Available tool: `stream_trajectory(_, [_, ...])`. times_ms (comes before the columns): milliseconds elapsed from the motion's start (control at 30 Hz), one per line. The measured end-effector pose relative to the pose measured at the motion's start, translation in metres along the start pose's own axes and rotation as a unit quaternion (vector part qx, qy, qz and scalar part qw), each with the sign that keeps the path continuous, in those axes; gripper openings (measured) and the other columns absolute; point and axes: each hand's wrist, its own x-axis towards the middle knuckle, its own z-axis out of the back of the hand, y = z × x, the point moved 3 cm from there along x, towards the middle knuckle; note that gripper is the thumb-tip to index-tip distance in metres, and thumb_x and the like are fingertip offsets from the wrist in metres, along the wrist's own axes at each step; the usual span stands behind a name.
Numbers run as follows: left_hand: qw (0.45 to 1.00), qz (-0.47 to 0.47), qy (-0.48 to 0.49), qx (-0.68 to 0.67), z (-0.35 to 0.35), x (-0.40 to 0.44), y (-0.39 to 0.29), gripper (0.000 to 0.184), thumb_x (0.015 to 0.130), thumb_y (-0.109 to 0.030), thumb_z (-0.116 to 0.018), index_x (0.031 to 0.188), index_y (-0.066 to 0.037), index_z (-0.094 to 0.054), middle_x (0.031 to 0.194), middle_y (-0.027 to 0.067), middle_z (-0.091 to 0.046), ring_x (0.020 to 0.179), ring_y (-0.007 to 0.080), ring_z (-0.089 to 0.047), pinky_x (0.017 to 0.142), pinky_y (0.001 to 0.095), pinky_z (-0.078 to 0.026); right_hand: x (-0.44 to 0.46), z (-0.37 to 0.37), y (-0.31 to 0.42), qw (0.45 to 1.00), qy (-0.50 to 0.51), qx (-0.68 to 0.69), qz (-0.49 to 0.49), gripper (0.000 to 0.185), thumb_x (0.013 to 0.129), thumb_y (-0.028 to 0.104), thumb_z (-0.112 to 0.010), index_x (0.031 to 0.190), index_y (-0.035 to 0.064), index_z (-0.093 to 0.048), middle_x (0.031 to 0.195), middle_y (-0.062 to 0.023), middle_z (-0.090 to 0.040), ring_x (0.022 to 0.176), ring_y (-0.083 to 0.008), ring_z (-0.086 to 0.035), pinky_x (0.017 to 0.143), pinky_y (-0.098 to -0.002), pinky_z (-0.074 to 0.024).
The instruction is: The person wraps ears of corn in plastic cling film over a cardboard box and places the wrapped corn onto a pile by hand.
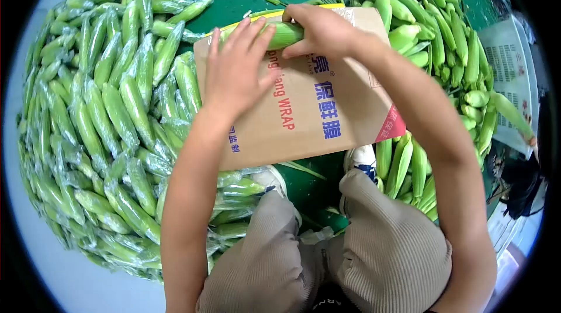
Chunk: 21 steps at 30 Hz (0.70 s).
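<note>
A green ear of corn in its husk (285, 35) lies across the far end of a brown cardboard cling-wrap box (274, 126). My right hand (321, 31) grips the ear's right end between thumb and fingers. Spread over the ear's left part are the fingers of my left hand (241, 70), laid flat rather than wrapped around it; they hide that end. Yellow edging (266, 14) runs along the box's far side. The box sits in front of my knees and carries red and blue print.
Plastic-wrapped corn ears (117, 108) are heaped on the left. On the right lies a pile of unwrapped ears (456, 38), beside a white printed plastic bag (507, 59). Loose husk leaves (304, 168) are scattered on the green floor (310, 187). My shoes flank the box's near edge.
</note>
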Motion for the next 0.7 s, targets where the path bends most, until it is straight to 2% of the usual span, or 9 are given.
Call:
stream_trajectory(33, [1.0, -0.025, -0.005, 0.013, 0.002, -0.009, -0.01, 0.064, 0.081, -0.032, -0.085, 0.138, -0.012, -0.067, 0.135, 0.0093, -0.07, 0.132, 0.0294, -0.061, 0.107, 0.0408, -0.048, -0.004, 0.009, 0.002, 0.997, 0.069, 0.045, -0.005, 0.067, 0.076, 0.041, -0.093, 0.12, -0.0001, -0.064, 0.102, -0.0212, -0.069, 0.094, -0.0363, -0.068, 0.085, -0.0448, -0.0544])
stream_trajectory(67, [0.998, -0.046, -0.011, 0.027, 0.005, -0.016, -0.015, 0.068, 0.078, -0.031, -0.088, 0.139, -0.012, -0.066, 0.135, 0.0095, -0.07, 0.13, 0.0306, -0.061, 0.106, 0.0404, -0.049, -0.01, 0.009, -0.001, 0.991, 0.097, 0.089, 0.001, 0.062, 0.086, 0.05, -0.085, 0.116, -0.0014, -0.068, 0.099, -0.0207, -0.073, 0.089, -0.0313, -0.069, 0.082, -0.0419, -0.0541])
stream_trajectory(167, [0.98, 0.021, 0.18, -0.08, -0.006, -0.024, -0.008, 0.07, 0.073, -0.032, -0.091, 0.135, -0.01, -0.067, 0.131, 0.011, -0.07, 0.12, 0.0343, -0.063, 0.103, 0.0424, -0.05, -0.005, 0.001, 0.004, 0.965, 0.253, 0.043, -0.055, 0.062, 0.096, 0.059, -0.071, 0.114, -0.0005, -0.071, 0.1, -0.0184, -0.075, 0.09, -0.0298, -0.07, 0.081, -0.04, -0.0548])
stream_trajectory(200, [0.984, 0.013, 0.139, -0.111, -0.012, -0.03, -0.004, 0.069, 0.068, -0.035, -0.092, 0.129, -0.015, -0.067, 0.114, 0.008, -0.073, 0.109, 0.0328, -0.065, 0.095, 0.0474, -0.053, 0.002, 0.015, 0.02, 0.953, 0.287, -0.026, -0.09, 0.064, 0.103, 0.063, -0.058, 0.115, 0.0026, -0.075, 0.096, -0.0172, -0.077, 0.09, -0.0297, -0.072, 0.083, -0.0397, -0.0553])
stream_trajectory(233, [0.975, 0.028, 0.17, -0.143, -0.009, -0.029, -0.006, 0.069, 0.069, -0.034, -0.091, 0.13, -0.014, -0.067, 0.115, 0.0095, -0.073, 0.108, 0.0338, -0.065, 0.096, 0.0469, -0.053, 0.008, 0.012, 0.014, 0.975, 0.207, 0.064, -0.039, 0.06, 0.104, 0.061, -0.055, 0.136, 0.0122, -0.07, 0.126, -0.0169, -0.073, 0.119, -0.0315, -0.068, 0.101, -0.0439, -0.052])
stream_trajectory(300, [0.947, 0.054, 0.238, -0.207, -0.003, -0.031, -0.016, 0.069, 0.071, -0.032, -0.09, 0.133, -0.012, -0.067, 0.116, 0.0125, -0.073, 0.106, 0.0359, -0.065, 0.097, 0.0457, -0.053, 0.023, -0.036, -0.009, 0.963, -0.041, -0.156, 0.216, 0.062, 0.105, 0.062, -0.048, 0.156, 0.0275, -0.053, 0.165, -0.0049, -0.047, 0.155, -0.0301, -0.038, 0.124, -0.0595, -0.0316])
stream_trajectory(367, [0.945, 0.035, 0.254, -0.203, 0.002, -0.031, -0.024, 0.067, 0.07, -0.033, -0.089, 0.131, -0.012, -0.069, 0.114, 0.0136, -0.074, 0.103, 0.0366, -0.067, 0.094, 0.0465, -0.054, 0.009, -0.068, -0.006, 0.953, 0.064, -0.23, 0.186, 0.069, 0.104, 0.063, -0.049, 0.164, 0.0312, -0.038, 0.175, 0.0023, -0.027, 0.164, -0.0227, -0.015, 0.127, -0.0685, -0.015])
stream_trajectory(567, [0.916, -0.013, 0.311, -0.253, 0.022, -0.053, -0.043, 0.056, 0.072, -0.035, -0.084, 0.122, -0.013, -0.071, 0.104, 0.0177, -0.075, 0.095, 0.0399, -0.071, 0.087, 0.0491, -0.058, 0.002, -0.059, 0.008, 0.957, 0.103, -0.21, 0.175, 0.079, 0.099, 0.076, -0.045, 0.165, 0.0328, -0.039, 0.175, 0.006, -0.028, 0.164, -0.0237, -0.017, 0.129, -0.0668, -0.0047])
stream_trajectory(700, [0.763, -0.013, 0.516, -0.388, 0.027, -0.114, -0.097, 0.063, 0.076, -0.038, -0.082, 0.132, -0.011, -0.069, 0.111, 0.02, -0.075, 0.101, 0.0385, -0.072, 0.093, 0.0466, -0.058, -0.001, -0.063, 0.009, 0.966, 0.081, -0.195, 0.152, 0.079, 0.101, 0.072, -0.045, 0.165, 0.0267, -0.038, 0.175, 0.0035, -0.028, 0.163, -0.023, -0.017, 0.13, -0.0631, -0.0062])
